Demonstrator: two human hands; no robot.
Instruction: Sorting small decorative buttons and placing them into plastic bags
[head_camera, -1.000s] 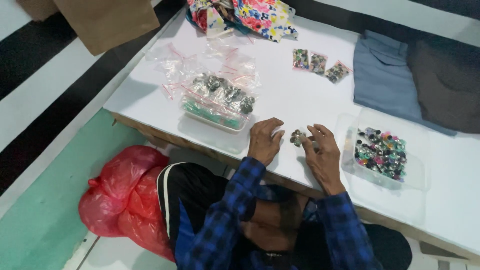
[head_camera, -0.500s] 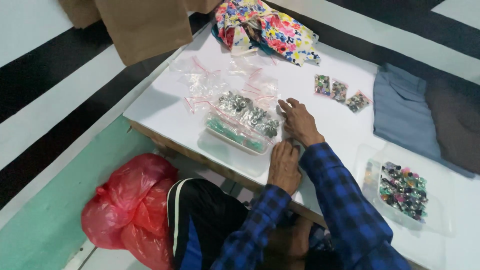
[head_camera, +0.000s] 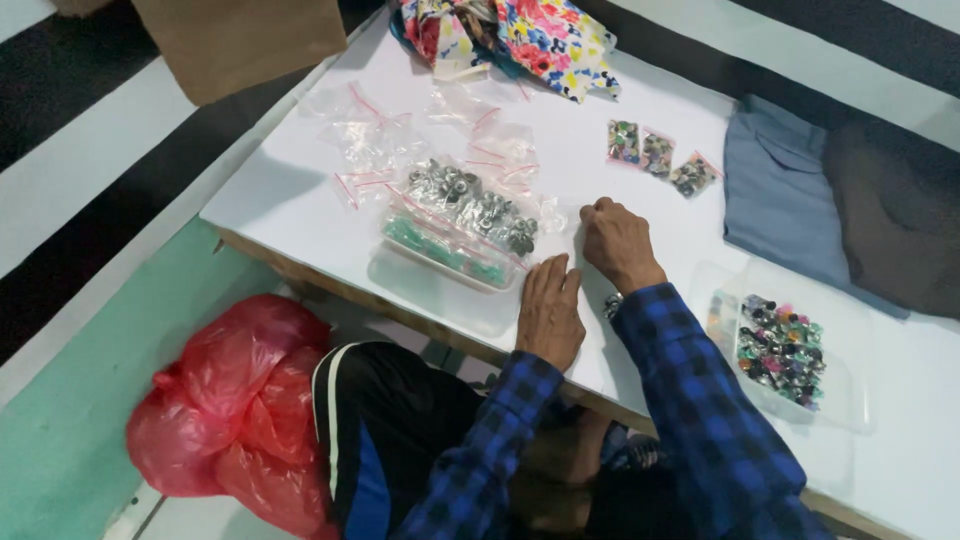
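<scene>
Two hands on white table: left hand (head_camera: 548, 312) flat, fingers spread; right hand (head_camera: 618, 240) fisted beside crinkly plastic bags (head_camera: 470, 205).

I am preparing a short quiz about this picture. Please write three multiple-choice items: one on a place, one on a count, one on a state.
1. Where is the red plastic bag?
A on the table
B on the floor
C on the chair

2. How many small filled packets lie in a row?
A three
B five
C one

3. How is the left hand?
A flat on the white table
B raised
C holding cloth

Answers: 1 B, it sits below the table edge. 2 A, three lie side by side. 3 A, its palm is down, fingers stretched.
</scene>
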